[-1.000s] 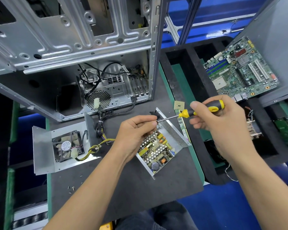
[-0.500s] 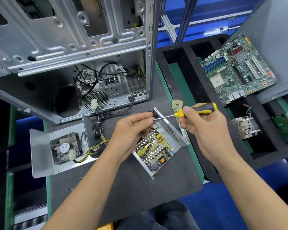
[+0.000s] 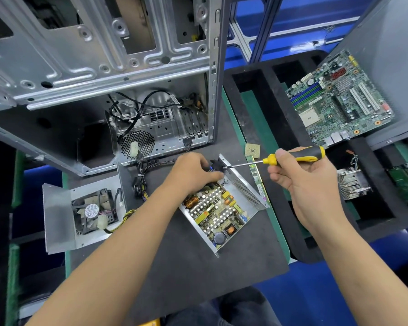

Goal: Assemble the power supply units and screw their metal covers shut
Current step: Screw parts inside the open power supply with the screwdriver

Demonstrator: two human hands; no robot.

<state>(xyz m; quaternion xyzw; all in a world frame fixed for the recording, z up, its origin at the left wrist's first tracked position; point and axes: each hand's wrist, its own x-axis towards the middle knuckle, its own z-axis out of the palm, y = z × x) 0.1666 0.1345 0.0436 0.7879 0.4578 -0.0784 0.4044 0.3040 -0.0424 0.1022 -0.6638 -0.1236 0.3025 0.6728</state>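
Observation:
An open power supply [image 3: 224, 212] lies on the dark mat, its circuit board and coils exposed inside a metal tray. My left hand [image 3: 193, 172] is curled over the tray's far corner, fingers on a black part there; what it pinches is hidden. My right hand [image 3: 299, 177] grips a yellow-and-black screwdriver [image 3: 299, 155], whose shaft runs left to the same far corner. The metal cover [image 3: 57, 217] with its fan [image 3: 93, 214] lies apart at the left, joined by yellow and black wires.
A bare computer case [image 3: 104, 67] stands open at the back. Loose are a CPU chip [image 3: 252, 150] and a memory stick [image 3: 258, 182] right of the supply. Black foam trays hold a motherboard [image 3: 339, 100] and a heatsink [image 3: 353, 184].
My left hand has slid down onto the supply's far corner, away from the screwdriver tip. My right hand with the screwdriver has shifted slightly, the tip now touching that corner.

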